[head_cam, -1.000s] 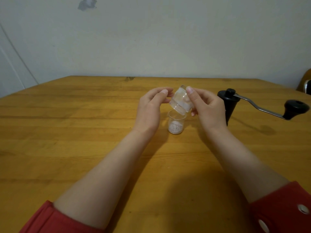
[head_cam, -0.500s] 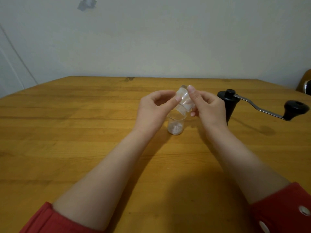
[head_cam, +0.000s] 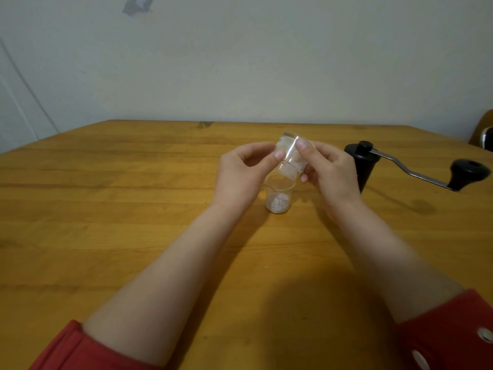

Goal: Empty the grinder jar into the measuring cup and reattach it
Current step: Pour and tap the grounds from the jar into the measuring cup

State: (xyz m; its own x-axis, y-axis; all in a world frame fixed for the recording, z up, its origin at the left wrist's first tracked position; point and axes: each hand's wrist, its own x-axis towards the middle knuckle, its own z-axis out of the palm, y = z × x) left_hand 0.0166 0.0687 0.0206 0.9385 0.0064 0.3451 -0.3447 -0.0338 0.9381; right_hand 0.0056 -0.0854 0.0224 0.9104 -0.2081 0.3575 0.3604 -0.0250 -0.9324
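Observation:
The clear grinder jar is held upside down, its mouth just above the rim of the small glass measuring cup. White ground material lies in the bottom of the cup. My right hand grips the jar from the right, thumb across its side. My left hand is curled beside the jar, a fingertip touching its left wall. The black grinder body with its crank handle stands upright to the right of my right hand, without its jar.
Everything stands on a wooden table against a pale wall. A dark chair edge shows at the far right.
The jar has been tipped steeper, nearly vertical over the cup. My left hand's fingers curled in from a loose open pose and now touch the jar's side.

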